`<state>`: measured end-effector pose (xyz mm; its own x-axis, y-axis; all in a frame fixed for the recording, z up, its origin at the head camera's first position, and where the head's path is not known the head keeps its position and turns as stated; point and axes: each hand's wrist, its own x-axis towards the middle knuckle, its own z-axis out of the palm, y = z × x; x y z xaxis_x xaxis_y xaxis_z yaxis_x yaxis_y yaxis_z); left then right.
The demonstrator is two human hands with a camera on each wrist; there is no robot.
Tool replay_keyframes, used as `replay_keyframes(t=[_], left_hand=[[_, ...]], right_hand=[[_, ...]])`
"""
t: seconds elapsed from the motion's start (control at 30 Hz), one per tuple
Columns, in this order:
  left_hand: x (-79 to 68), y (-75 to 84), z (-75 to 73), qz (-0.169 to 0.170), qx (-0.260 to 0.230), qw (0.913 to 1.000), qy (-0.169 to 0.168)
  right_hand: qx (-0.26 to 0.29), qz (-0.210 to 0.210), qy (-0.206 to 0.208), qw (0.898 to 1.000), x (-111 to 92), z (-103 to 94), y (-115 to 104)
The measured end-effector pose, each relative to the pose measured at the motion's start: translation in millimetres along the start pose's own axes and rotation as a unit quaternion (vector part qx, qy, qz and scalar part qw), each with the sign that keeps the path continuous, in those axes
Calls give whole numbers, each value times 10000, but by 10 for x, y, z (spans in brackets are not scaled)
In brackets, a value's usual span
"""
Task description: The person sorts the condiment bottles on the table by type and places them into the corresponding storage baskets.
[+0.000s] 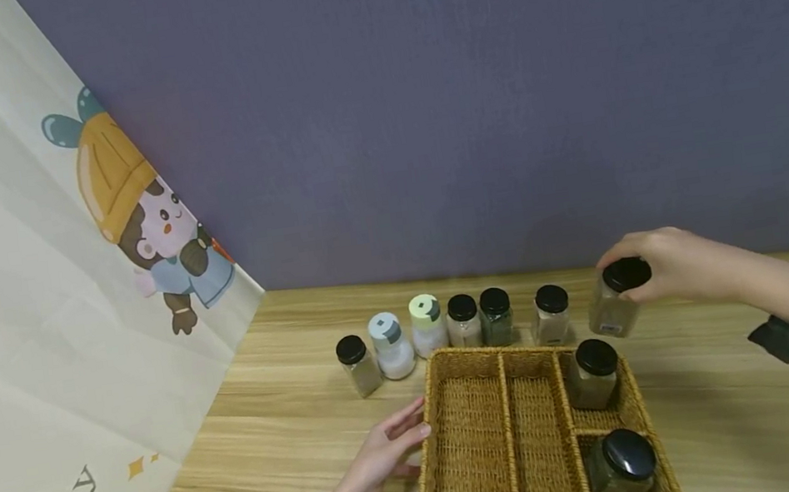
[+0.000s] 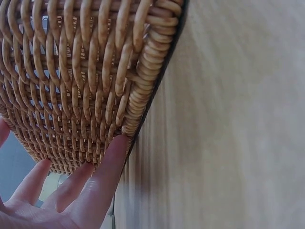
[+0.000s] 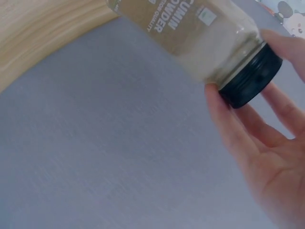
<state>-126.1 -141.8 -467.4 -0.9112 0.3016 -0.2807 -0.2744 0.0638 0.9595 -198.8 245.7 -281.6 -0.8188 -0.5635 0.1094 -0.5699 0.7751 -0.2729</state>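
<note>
My right hand grips a clear jar of cumin powder by its black lid. In the right wrist view the label of the cumin jar reads "CUMIN POWDER", and fingers and thumb pinch around the lid. Whether its base touches the table, I cannot tell. My left hand rests with extended fingers against the left side of a woven basket; in the left wrist view fingertips touch the basket's wicker wall. Two black-lidded jars, one behind and one in front, stand in the basket's right compartments.
Behind the basket several jars line the table: a black-lidded one at the left, a white-topped shaker, a yellow-green-topped shaker, and more black-lidded jars. A grey-blue wall panel rises at the table's back edge.
</note>
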Motion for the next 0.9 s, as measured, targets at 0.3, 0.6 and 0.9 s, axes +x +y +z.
replay_keyframes(t=[0.3,0.6,0.9], left_hand=[[7,-2,-2,13,9,10000,-12],[23,-6,-2,-40,59,10000,36],[26,-3,-6,-46,91,9999,11]], right_hand=[[-173,-157,140,9996,-68,-16,-66],[-285,-382,215,9986,-130,-13,-123],[-185,-1036,575,9928,-203,32,-180]])
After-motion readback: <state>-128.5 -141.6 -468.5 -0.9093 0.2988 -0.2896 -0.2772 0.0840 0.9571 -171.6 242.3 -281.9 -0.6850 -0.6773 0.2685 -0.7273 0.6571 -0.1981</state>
